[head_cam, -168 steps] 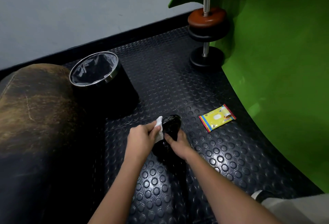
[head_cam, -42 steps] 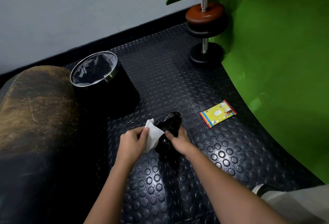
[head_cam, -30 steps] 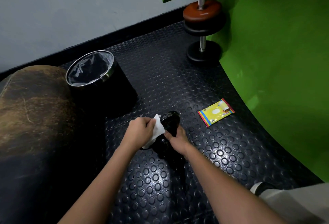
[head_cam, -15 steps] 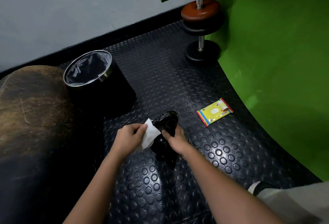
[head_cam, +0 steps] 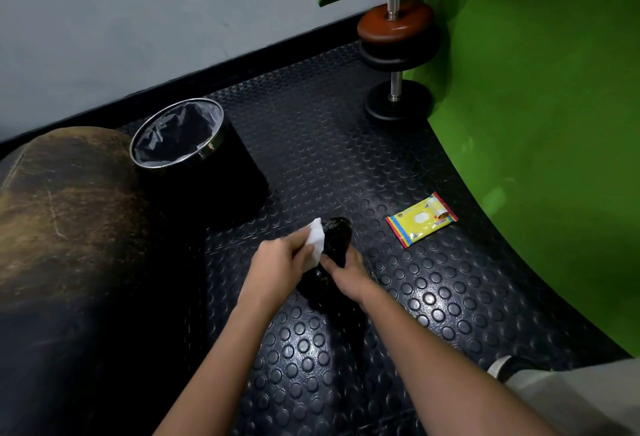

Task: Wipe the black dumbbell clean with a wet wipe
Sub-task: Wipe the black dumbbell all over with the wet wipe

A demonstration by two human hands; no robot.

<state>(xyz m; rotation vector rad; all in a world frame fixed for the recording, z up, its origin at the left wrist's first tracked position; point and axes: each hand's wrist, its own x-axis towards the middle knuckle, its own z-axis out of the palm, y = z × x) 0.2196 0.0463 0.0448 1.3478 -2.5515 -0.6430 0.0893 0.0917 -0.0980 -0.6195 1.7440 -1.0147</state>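
So that the black dumbbell [head_cam: 337,238] stays put on the studded floor mat [head_cam: 433,297] just in front of me, my right hand [head_cam: 346,271] curls round its middle, while my left hand [head_cam: 277,262] pinches the wet wipe [head_cam: 316,243], fingers bent, against its upper end.

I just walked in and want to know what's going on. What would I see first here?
First you'd see two hands in the middle: the left hand presses a white wipe on a black dumbbell that the right hand grips. Right of them a yellow wipe pack lies on the studded floor, near a big green wall. A black bin stands to the left, behind the hands.
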